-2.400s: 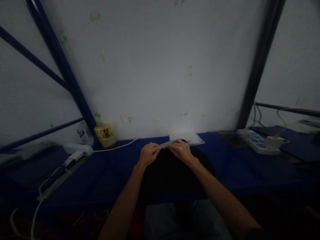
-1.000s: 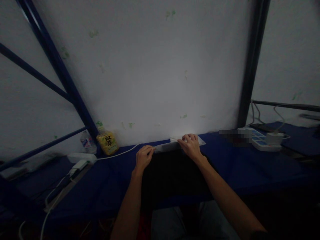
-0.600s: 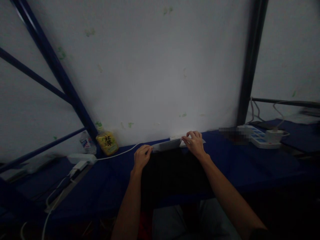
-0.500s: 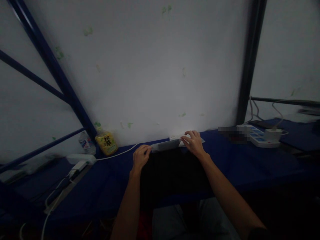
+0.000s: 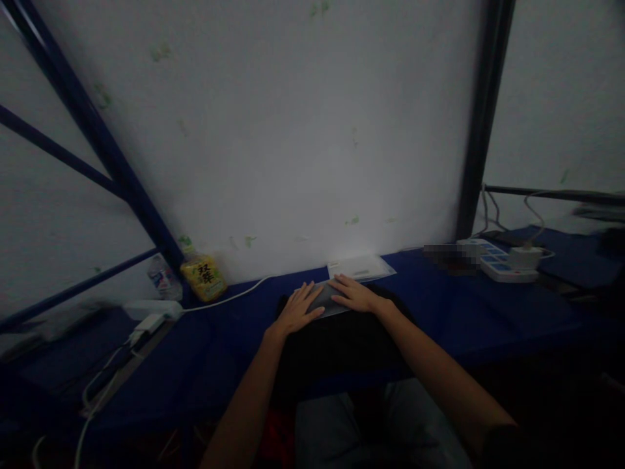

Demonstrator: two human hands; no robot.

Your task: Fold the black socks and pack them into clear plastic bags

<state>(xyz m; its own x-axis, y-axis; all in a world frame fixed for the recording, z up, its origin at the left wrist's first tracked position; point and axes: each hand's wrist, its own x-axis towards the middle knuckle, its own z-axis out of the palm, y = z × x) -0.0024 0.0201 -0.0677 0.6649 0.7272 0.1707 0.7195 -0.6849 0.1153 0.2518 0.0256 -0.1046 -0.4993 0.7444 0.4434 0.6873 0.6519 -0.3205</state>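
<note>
1. Two hands on it: left hand (image 5: 297,311) and right hand (image 5: 355,296), both palm down, fingers spread, resting on the grey sheet (image 5: 326,301). No pinch that I can see; I read it as light pressing at most.
2. Sheet location: on top of the black item (image 5: 342,348), toward its far side, mid-scene on the blue table (image 5: 195,371). White packet (image 5: 368,266) lies just beyond it, near the wall (image 5: 283,143).
3. Done, my judgement: sheet is laid on the black item and looks roughly flat.
4. Remaining: I can't call it finished. Hands cover both ends, so I can't check whether the edges are settled. I see no fastening.
5. Orientation: long axis looks left to right, slightly skewed, right end a bit farther than the left. Near edge between the hands has the same slant. No front shows, so I can't say which way it points.
6. Around it: yellow bottle (image 5: 204,279) far left, white-and-blue power strip (image 5: 505,264) far right, both well apart from the hands.
</note>
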